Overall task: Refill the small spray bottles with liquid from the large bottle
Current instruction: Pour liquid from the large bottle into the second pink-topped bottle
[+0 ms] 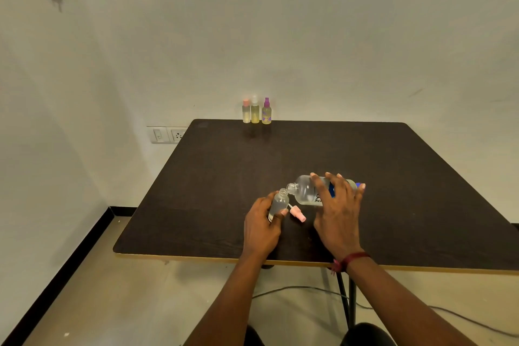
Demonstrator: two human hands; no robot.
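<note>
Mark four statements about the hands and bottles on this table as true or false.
1. The left hand grips a small bottle with its cap off. True.
2. The large bottle stands upright on the table. False: the right hand holds it tipped, neck at the small bottle's mouth.
3. A pink spray cap lies on the table between the hands. True.
4. Four capped bottles stand at the far edge. False: three spray bottles stand there.

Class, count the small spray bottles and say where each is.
4. Three stand in a row at the far edge of the table: pink-capped bottle, white-capped bottle, purple-capped bottle. The fourth, an uncapped bottle, is held in the left hand. None seems hidden.
</note>
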